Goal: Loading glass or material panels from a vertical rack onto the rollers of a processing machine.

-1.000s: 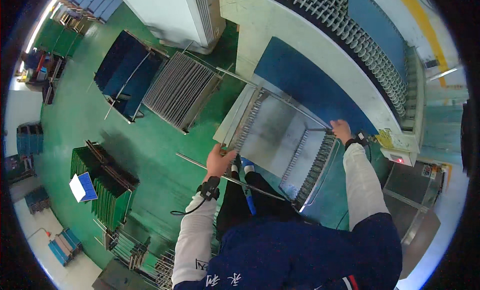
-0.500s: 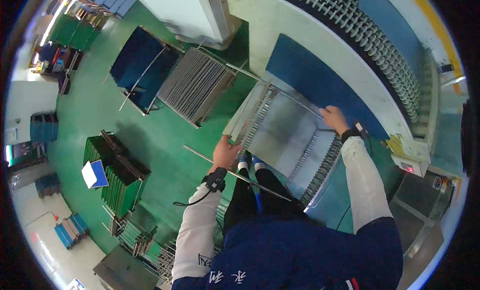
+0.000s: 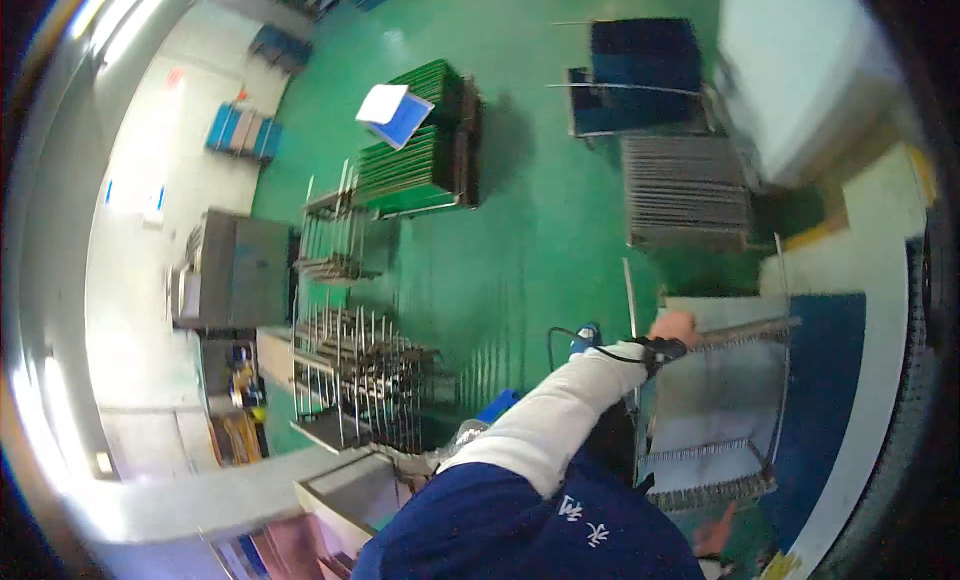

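My left hand [image 3: 675, 329] is closed on the far left corner of a metal rack [image 3: 735, 336]. Spring-like toothed rails run along the rack's two ends, and upright rods stand at its corners. A pale flat panel [image 3: 715, 390] shows between the rails. My right hand [image 3: 712, 533] is a motion-blurred shape just past the near toothed rail [image 3: 712, 490]. Its fingers are too smeared to read, and whether it touches the rack cannot be made out.
A dark blue sheet [image 3: 830, 410] lies right of the rack, beside a pale machine side. Beyond stand a cart of grey panels [image 3: 685, 190] and one with dark blue panels [image 3: 650, 55]. Green-panel racks [image 3: 415, 165] and bare rod racks [image 3: 365, 370] stand to the left.
The view has swung left, so the rack now appears at the lower right. My right hand has left the rack's far right rod and is beyond the near toothed rail.
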A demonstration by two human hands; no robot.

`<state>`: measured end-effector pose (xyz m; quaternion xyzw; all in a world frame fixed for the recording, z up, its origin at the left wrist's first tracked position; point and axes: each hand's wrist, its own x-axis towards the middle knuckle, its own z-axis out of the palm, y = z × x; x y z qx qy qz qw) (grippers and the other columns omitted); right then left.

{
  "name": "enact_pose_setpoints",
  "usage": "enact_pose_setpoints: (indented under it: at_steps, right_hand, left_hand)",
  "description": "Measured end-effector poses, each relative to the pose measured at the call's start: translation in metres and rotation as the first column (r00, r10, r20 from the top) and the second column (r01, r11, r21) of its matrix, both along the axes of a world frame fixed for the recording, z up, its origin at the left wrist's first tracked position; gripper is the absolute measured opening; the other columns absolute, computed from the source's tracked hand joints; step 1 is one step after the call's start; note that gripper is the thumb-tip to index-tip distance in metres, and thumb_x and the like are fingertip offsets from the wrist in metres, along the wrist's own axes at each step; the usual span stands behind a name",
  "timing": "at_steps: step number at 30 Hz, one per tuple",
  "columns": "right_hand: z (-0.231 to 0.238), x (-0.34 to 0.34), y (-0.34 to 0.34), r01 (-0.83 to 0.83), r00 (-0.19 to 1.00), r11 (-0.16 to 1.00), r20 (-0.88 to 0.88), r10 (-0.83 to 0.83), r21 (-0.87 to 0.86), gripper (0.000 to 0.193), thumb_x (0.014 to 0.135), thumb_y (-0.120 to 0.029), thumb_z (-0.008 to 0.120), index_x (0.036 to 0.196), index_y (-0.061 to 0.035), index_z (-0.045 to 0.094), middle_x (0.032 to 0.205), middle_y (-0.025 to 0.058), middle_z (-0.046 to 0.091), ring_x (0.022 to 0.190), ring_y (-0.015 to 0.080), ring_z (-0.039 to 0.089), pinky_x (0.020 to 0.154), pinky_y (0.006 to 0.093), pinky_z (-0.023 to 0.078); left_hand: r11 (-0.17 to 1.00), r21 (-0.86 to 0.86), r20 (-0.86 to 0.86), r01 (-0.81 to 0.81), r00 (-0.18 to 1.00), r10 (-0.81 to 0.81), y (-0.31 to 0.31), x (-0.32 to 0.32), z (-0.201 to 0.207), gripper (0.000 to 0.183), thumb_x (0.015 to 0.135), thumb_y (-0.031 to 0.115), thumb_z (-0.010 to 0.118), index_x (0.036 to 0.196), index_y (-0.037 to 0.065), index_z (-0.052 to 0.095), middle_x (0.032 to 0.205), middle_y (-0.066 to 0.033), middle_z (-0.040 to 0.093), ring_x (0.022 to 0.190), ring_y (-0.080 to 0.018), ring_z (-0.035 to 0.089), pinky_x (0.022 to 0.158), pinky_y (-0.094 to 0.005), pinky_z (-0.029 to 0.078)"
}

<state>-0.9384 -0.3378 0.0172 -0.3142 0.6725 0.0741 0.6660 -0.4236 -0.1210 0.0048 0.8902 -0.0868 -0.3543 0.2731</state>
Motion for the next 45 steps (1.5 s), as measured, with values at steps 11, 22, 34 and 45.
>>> enact_pose_setpoints:
  at_steps: [11,22,34,45]
  right_hand:
    - [0.054,0.185,0.134,-0.266,0.962,0.958,-0.030,0.270,0.107,0.037,0.092,-0.044,0.060,0.073,-0.0130,0.056,0.054,-0.0011,0.036,0.043,0.0129,0.035,0.039,0.0295,0.031]
    - [0.100,0.401,0.242,-0.584,0.809,0.805,0.010,0.588,-0.109,0.042,0.091,-0.046,0.062,0.066,-0.0157,0.046,0.053,-0.0034,0.030,0.043,0.0108,0.031,0.040,0.0281,0.027]
    - [0.050,0.703,0.374,-0.751,0.317,0.413,0.267,0.910,-0.516,0.039,0.091,-0.046,0.060,0.071,-0.0164,0.045,0.058,-0.0055,0.030,0.048,0.0083,0.030,0.045,0.0271,0.027]
    - [0.072,0.977,0.694,-0.773,0.009,0.158,0.239,0.971,-0.614,0.034,0.084,-0.034,0.070,0.091,-0.0021,0.060,0.066,-0.0010,0.050,0.055,0.0084,0.044,0.046,0.0276,0.032]
  left_hand:
    - [0.940,-0.222,0.087,-0.261,0.954,0.285,0.125,-0.007,0.055,0.034,0.079,0.036,0.061,0.079,0.003,0.067,0.083,-0.0205,0.065,0.080,-0.0384,0.064,0.071,-0.0484,0.050]
    - [0.708,-0.386,0.081,-0.591,0.743,0.665,0.430,0.076,0.137,0.042,0.087,0.042,0.055,0.079,0.002,0.064,0.076,-0.0201,0.063,0.075,-0.0393,0.062,0.067,-0.0491,0.047]
    - [0.189,-0.444,0.121,-0.876,0.150,0.981,0.705,0.100,0.166,0.044,0.086,0.043,0.058,0.075,0.001,0.063,0.067,-0.0177,0.061,0.063,-0.0309,0.060,0.060,-0.0430,0.046]
    - [-0.091,-0.486,0.307,-0.869,-0.268,0.913,0.883,0.207,0.175,0.044,0.088,0.032,0.063,0.065,-0.004,0.053,0.051,-0.0096,0.043,0.052,-0.0122,0.038,0.049,-0.0364,0.034]
